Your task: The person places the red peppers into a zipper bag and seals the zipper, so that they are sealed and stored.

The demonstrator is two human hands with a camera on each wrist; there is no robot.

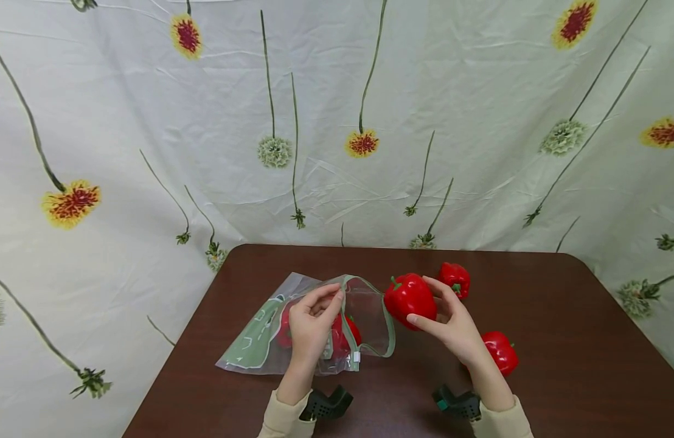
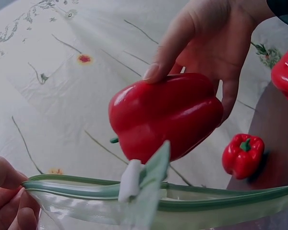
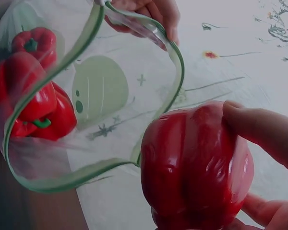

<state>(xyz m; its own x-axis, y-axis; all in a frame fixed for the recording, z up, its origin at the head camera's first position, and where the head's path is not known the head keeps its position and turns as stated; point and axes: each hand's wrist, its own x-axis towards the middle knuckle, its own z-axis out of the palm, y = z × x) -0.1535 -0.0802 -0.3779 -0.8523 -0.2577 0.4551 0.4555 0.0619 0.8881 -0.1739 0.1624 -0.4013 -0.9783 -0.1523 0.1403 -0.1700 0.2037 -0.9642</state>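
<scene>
brown table (image 1: pixel 567 359), held pepper (image 1: pixel 410 301) tilted, stem (image 2: pixel 114 140) leftward

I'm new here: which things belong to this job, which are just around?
Job: clear, green-rimmed plastic bag; glossy red bell pepper in the right hand; red peppers inside bag; probably loose red peppers.
Around: dark brown table; white, flower-printed cloth.

Shiny red pepper (image 1: pixel 409 302) held up, stem left
Clear zip bag (image 1: pixel 260 334) gaping open just left, more peppers (image 3: pixel 26 86) inside
</scene>
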